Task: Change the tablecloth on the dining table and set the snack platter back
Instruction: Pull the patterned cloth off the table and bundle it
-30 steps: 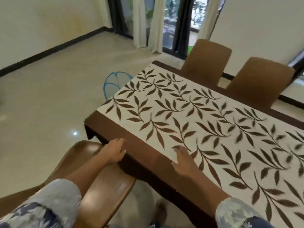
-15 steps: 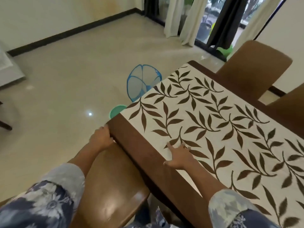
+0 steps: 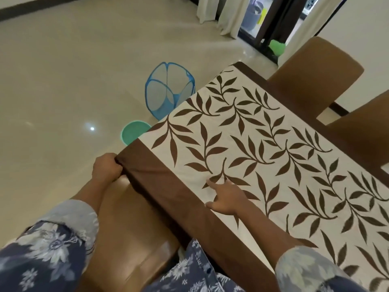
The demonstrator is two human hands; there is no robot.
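- Pinching the brown corner of the tablecloth (image 3: 263,144) with the left hand (image 3: 106,168), fingers curled round the fabric.
- Pressing flat on the leaf print with the right hand (image 3: 226,198), fingers spread, just inward of that corner.
- Beyond the corner, on the floor: mesh basket (image 3: 168,89), green bowl (image 3: 133,132).

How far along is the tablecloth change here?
Done: a leaf-patterned tablecloth lies spread flat; old or new, I cannot tell. In hand: the left hand grips its brown corner, the right hand presses on top. Left: no snack platter in view.
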